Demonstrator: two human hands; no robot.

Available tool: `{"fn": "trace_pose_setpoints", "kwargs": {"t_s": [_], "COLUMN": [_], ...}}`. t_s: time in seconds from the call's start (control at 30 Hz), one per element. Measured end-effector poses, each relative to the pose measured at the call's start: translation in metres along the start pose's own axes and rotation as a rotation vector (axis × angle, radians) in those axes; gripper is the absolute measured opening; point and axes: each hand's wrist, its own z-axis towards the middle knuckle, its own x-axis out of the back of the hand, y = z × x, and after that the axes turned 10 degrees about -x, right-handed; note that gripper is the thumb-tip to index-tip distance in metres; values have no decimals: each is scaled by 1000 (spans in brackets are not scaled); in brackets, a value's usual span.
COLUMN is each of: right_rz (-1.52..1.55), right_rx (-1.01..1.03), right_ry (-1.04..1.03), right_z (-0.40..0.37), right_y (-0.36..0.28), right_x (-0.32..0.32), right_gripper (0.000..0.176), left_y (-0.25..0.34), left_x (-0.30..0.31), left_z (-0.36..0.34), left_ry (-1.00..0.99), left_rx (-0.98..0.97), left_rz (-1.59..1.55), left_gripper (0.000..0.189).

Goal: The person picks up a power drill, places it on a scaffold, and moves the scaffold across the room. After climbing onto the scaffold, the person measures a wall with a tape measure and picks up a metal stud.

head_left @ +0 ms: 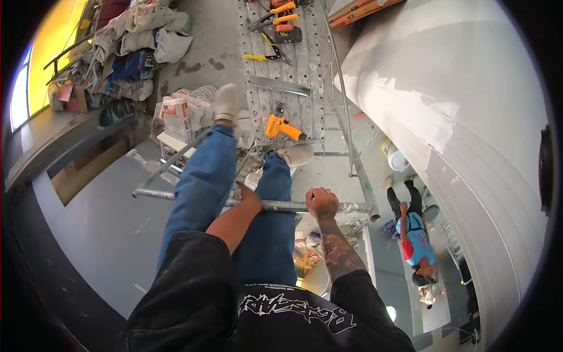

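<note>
Both my hands are on a horizontal scaffold pipe [281, 206] across the front of my legs. My left hand [250, 198] grips it between my legs, its fingers partly hidden. Further right, my right hand [322, 202] is closed in a fist around the same pipe. One of my legs [202, 176] is lifted over the pipe, and its shoe [227, 101] is beside the platform edge. My other shoe [296, 155] is near the platform's close end. On the perforated metal platform [314, 111] lies a yellow-orange cordless drill [283, 127].
Further along the platform lie a metal channel strip [278, 86], yellow-handled snips [270, 53] and another power tool [287, 34]. Stacked sacks [143, 41] are at upper left. Below right are a white bucket [395, 156] and a person in a blue vest [417, 240]. A diagonal scaffold pipe [342, 88] runs along the right.
</note>
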Motion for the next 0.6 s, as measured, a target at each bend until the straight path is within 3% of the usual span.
{"fn": "trace_pose_setpoints", "kwargs": {"t_s": [0.13, 0.27, 0.37, 0.4, 0.53, 0.6], "right_rz": [8, 6, 10, -8, 10, 22], "right_rx": [-52, -85, -84, -86, -185, -96], "right_ry": [1, -24, -30, -57, -183, -192], "right_z": [0, 7, 7, 8, 15, 29], "right_y": [1, 1, 2, 1, 4, -13], "right_x": [0, 1, -5, -6, -1, 39], "right_gripper": [22, 23, 24, 23, 24, 20], "left_y": [4, -10, -55, -69, -111, -120], "left_x": [39, 119, 109, 109, 62, 31], "left_z": [-11, -80, -73, -85, -135, -153], "left_ry": [174, 388, 559, 457, 485, 528], "left_rx": [-155, -325, -347, -247, -164, -168], "left_rz": [-203, -536, -645, -735, -490, -422], "left_gripper": [58, 60, 60, 59, 59, 59]}}
